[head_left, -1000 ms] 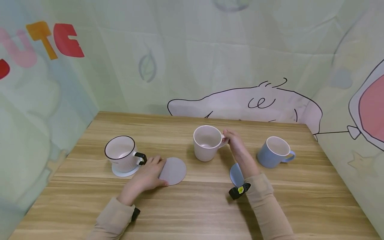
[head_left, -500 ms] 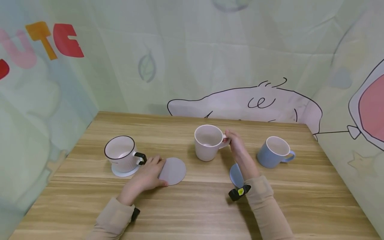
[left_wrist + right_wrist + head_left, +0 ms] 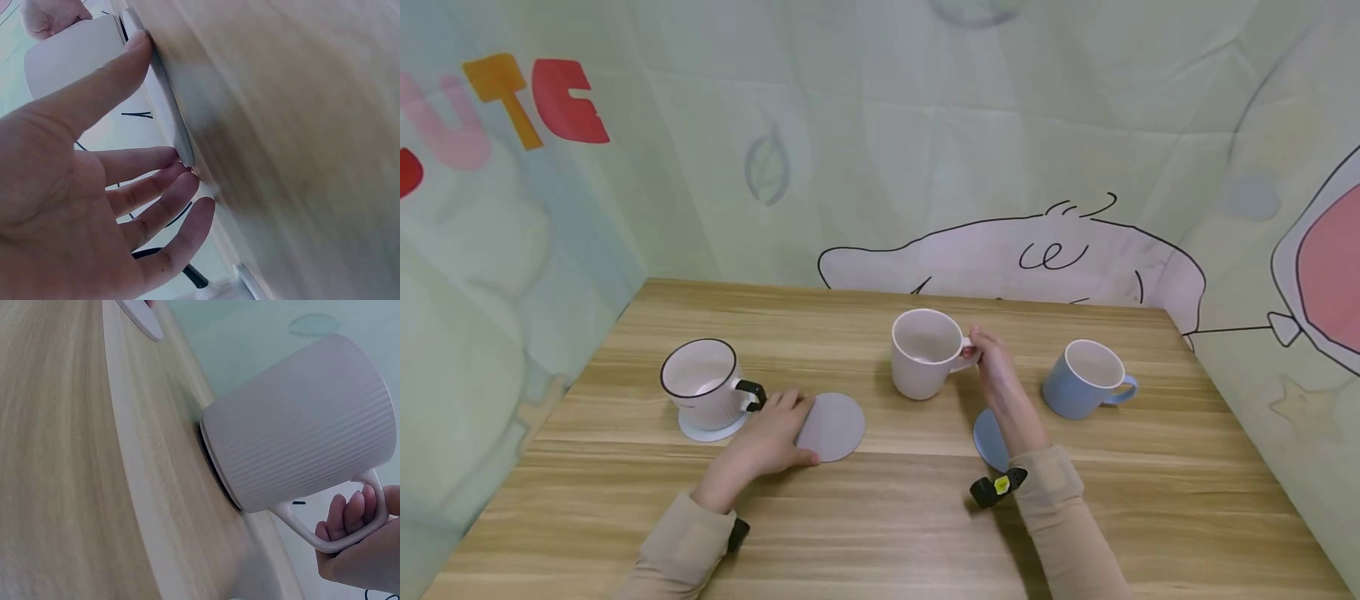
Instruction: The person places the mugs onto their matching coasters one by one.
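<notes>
A ribbed pale pinkish-white mug (image 3: 920,367) stands upright near the table's middle. My right hand (image 3: 997,367) grips its handle, fingers curled through the loop in the right wrist view. A dark strip shows under the mug's base (image 3: 219,465); whether it touches the table is hard to tell. Left of the mug lies a round pale grey-lilac coaster (image 3: 837,427). My left hand (image 3: 769,437) holds that coaster by its edge, thumb (image 3: 134,53) and index finger apart along the rim. Just beyond the left fingers is a white mug with a black rim (image 3: 700,396).
The black-rimmed mug sits on a pale blue coaster (image 3: 696,430). A blue mug (image 3: 1078,390) stands at the right. Partly under the right forearm lies a blue coaster (image 3: 989,439). A printed cloth (image 3: 880,167) hangs behind the wooden table (image 3: 880,533).
My right hand has shifted the pinkish-white mug slightly to the right and a little away from me. The left hand and its coaster have stayed in place.
</notes>
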{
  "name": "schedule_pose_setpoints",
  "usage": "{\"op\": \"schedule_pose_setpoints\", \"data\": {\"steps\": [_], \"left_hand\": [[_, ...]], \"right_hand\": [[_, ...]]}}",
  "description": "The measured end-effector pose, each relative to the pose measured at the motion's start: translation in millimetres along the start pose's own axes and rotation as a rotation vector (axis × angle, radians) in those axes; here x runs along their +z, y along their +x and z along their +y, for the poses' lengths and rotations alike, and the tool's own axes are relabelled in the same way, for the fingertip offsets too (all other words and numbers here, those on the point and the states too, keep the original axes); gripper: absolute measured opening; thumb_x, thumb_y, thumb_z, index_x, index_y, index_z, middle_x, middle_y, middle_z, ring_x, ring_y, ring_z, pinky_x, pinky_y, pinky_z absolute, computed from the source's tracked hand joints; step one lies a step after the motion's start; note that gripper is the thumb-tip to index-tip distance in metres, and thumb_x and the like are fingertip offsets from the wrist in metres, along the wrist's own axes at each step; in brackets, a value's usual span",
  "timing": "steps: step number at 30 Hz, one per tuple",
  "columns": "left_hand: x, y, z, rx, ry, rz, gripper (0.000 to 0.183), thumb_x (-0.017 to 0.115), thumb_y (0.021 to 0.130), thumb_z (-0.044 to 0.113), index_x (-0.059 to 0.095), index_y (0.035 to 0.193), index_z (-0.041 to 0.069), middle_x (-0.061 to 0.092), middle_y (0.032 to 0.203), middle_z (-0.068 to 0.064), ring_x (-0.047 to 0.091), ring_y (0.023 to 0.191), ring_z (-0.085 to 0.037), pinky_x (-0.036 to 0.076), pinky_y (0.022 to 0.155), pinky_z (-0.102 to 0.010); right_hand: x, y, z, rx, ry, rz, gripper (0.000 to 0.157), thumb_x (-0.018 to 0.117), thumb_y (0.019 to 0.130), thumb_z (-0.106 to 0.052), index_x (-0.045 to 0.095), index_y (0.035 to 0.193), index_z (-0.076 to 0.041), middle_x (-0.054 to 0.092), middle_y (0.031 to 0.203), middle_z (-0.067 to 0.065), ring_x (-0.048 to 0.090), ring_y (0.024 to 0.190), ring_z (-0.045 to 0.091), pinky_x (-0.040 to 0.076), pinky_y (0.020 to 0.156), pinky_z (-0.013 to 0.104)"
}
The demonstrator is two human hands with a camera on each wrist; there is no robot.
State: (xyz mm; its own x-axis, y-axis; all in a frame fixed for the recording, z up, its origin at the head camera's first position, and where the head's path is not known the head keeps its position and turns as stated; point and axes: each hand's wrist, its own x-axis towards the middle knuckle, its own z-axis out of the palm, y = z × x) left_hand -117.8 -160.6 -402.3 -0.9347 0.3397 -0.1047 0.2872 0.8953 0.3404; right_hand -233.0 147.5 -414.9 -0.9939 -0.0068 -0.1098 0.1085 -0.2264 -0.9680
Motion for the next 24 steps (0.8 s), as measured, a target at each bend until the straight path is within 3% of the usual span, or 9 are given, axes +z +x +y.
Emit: {"op": "schedule_pose_setpoints", "data": {"steps": [3,8,16,24], "left_hand": [[-0.6,-0.4,0.6,-0.001,-0.002,-0.003,0.080,0.081,0.075,0.031,0.047,0.135,-0.010,0.050,0.130,-0.024,0.046,0.121,-0.039,0.044,0.099,-0.054],[-1.2,0.1,0.6,0.002,-0.003,-0.002,0.080,0.081,0.074,0.031,0.047,0.135,-0.010,0.051,0.129,-0.023,0.047,0.120,-0.038,0.044,0.099,-0.054],[-0.5,1.5,-0.6,0.000,-0.008,-0.008,0.080,0.082,0.074,0.031,0.048,0.134,-0.010,0.051,0.128,-0.022,0.047,0.119,-0.037,0.044,0.099,-0.053],[0.9,1.8,-2.1,0.001,-0.005,-0.006,0.080,0.081,0.074,0.032,0.048,0.134,-0.009,0.051,0.128,-0.022,0.047,0.118,-0.037,0.044,0.098,-0.053]], "right_hand": [[4.2,-6.9,-7.2,0.034,0.024,0.027,0.046,0.036,0.101,-0.009,0.054,0.060,-0.019,0.052,0.053,-0.010,0.050,0.065,0.004,0.030,0.087,0.024],[6.3,-10.3,-7.3,0.019,0.019,0.047,0.048,0.038,0.101,-0.010,0.055,0.057,-0.020,0.054,0.051,-0.011,0.052,0.071,0.003,0.027,0.094,0.026],[11.2,-15.2,-10.4,0.005,0.015,0.065,0.046,0.039,0.101,-0.010,0.055,0.059,-0.019,0.053,0.052,-0.010,0.050,0.066,0.006,0.030,0.086,0.024],[14.5,-17.9,-14.0,0.004,0.043,0.071,0.044,0.040,0.100,-0.009,0.055,0.060,-0.018,0.052,0.054,-0.009,0.050,0.073,0.007,0.028,0.092,0.025]]}}
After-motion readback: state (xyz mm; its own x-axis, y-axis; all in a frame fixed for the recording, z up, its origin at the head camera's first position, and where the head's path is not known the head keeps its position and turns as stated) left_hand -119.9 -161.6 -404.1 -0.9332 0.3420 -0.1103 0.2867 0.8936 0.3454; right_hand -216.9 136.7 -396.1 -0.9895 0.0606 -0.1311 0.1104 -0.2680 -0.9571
